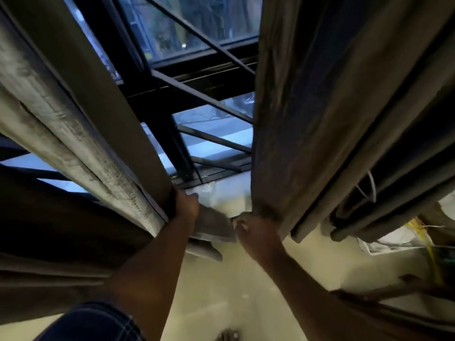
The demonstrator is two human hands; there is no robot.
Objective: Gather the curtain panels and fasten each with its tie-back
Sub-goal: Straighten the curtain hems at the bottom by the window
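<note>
A person stands at a window, arms out, a curtain in each hand. At far left the left curtain [81, 134] hangs in thick, pale-lined folds, bunched toward that side. The left hand [186, 205], below a dark sleeve [93, 323], grips its inner edge, fingers [193, 196] curled round the outermost fold. Between the panels the dark-framed window [172, 87] shows bluish light through crossed bars. A grey flap of cloth [214, 225] lies between the hands; which panel it belongs to cannot be told. The right hand [256, 232] is blurred, but its fingers [237, 223] appear closed on the inner edge of the right curtain [307, 119], which falls in darker pleats, well apart from the left one. Pale floor [234, 291] shows below, and a yellow cord [429, 254] lies among clutter at far right.
</note>
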